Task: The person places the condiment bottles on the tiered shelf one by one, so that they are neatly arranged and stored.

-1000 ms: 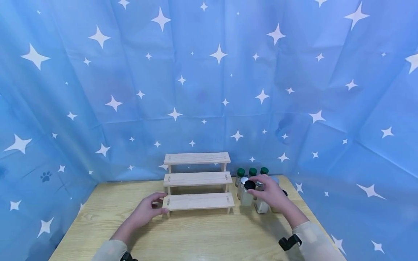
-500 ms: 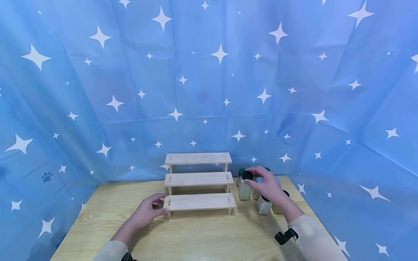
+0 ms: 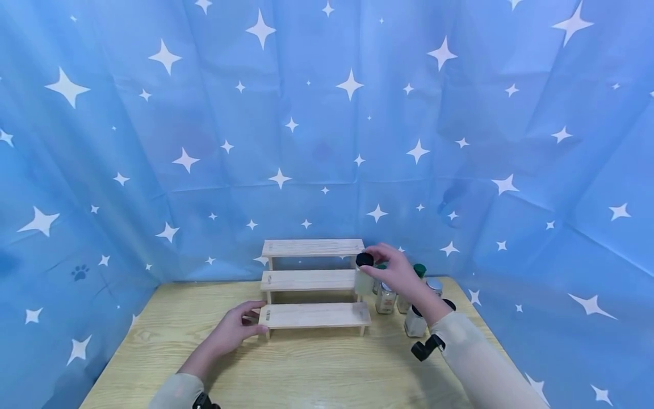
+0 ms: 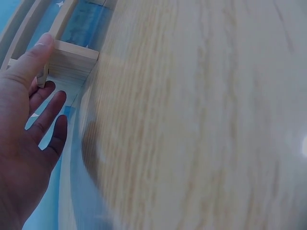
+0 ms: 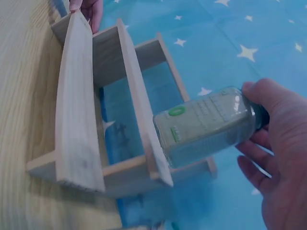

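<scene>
A three-tier wooden step rack (image 3: pixel 317 316) stands at the back of the table. My left hand (image 3: pixel 233 328) pinches the left end of its lowest step; in the left wrist view the thumb (image 4: pixel 44 43) lies against the board and the other fingers are spread behind it. By its black lid, my right hand (image 3: pixel 401 277) grips a glass spice jar (image 5: pixel 206 125) with pale contents and green marks on the label. In the head view the jar is held upright, overlapping the right end of the middle step. The right wrist view puts its base right at that step's edge.
Right of the rack stand several more spice jars: a silver-lidded jar (image 3: pixel 386 299), a jar of white contents (image 3: pixel 415 324) partly behind the right arm, and a green-lidded jar (image 3: pixel 419 270). A blue star-patterned curtain (image 3: pixel 317 142) closes off the table's (image 3: pixel 306 369) back and sides.
My right hand has lifted the black-lidded spice jar from the group of jars and carried it left to the rack's right end. The left hand keeps its hold on the lowest step.
</scene>
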Available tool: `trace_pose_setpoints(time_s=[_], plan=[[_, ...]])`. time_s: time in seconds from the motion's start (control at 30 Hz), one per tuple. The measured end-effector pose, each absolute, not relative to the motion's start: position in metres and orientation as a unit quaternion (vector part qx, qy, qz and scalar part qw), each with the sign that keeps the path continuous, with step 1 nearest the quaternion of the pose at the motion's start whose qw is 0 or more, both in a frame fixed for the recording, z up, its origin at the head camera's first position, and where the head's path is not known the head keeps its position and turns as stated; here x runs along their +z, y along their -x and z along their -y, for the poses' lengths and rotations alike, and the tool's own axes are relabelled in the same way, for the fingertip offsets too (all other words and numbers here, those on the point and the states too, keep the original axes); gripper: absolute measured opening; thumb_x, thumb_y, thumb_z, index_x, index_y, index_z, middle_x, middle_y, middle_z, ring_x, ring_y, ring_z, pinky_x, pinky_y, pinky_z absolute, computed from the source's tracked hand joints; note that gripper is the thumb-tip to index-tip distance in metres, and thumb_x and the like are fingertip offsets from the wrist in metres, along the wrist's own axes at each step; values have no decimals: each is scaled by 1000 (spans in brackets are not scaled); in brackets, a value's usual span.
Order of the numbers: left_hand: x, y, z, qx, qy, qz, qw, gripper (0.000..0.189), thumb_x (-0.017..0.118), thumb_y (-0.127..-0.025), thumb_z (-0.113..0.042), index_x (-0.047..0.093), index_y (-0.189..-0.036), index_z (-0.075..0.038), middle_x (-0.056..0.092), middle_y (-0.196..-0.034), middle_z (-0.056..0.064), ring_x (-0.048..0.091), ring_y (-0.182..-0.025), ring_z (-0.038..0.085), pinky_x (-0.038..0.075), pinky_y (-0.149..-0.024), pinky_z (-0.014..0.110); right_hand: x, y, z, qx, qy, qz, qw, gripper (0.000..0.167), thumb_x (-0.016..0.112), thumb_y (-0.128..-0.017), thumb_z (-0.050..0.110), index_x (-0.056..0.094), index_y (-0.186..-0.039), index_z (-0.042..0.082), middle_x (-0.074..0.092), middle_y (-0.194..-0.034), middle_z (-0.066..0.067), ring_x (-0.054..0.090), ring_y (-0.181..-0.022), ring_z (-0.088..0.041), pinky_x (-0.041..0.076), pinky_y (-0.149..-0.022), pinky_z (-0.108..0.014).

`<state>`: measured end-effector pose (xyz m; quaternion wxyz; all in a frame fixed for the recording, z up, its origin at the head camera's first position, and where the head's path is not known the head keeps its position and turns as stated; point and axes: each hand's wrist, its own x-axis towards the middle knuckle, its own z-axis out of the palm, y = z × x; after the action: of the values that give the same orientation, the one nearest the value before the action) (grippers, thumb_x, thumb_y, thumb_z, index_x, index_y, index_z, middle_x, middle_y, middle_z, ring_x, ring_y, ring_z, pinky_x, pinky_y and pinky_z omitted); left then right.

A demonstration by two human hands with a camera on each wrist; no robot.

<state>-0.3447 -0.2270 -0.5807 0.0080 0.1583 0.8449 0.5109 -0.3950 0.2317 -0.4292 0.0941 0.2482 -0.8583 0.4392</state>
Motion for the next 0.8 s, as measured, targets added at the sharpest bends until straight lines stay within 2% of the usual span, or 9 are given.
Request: trace_pose_setpoints(time_s=[0.2,0.43,0.6,0.8], plan=[[-583,346,227,503,-149,-851,8,71,91,-95,-26,61,-155,-5,70,-135,12,69,-117,25,60,-101,42,-416,409,-205,445,-254,854,93,37,87,-100,30,77,-135,19,71,-118,0,69,-107,-24,60,-87,-42],[-582,344,227,508,-145,-849,11,70,90,-95,-26,61,-155,-6,70,-136,13,70,-117,26,59,-98,38,-401,430,-171,463,-276,836,100,34,85,-102,29,77,-134,19,74,-122,-1,68,-108,-23,58,-93,-46],[-581,342,227,512,-143,-847,13,70,91,-95,-24,61,-155,-6,69,-136,15,70,-115,27,58,-95,37,-392,442,-150,472,-282,830,93,35,84,-102,32,77,-135,20,72,-120,-1,69,-102,-25,60,-87,-45],[-582,343,225,505,-140,-852,12,70,91,-95,-24,61,-155,-7,69,-138,15,70,-114,25,58,-95,40,-384,454,-120,487,-276,823,94,33,84,-102,28,77,-132,16,70,-121,-3,71,-100,-26,61,-89,-45]])
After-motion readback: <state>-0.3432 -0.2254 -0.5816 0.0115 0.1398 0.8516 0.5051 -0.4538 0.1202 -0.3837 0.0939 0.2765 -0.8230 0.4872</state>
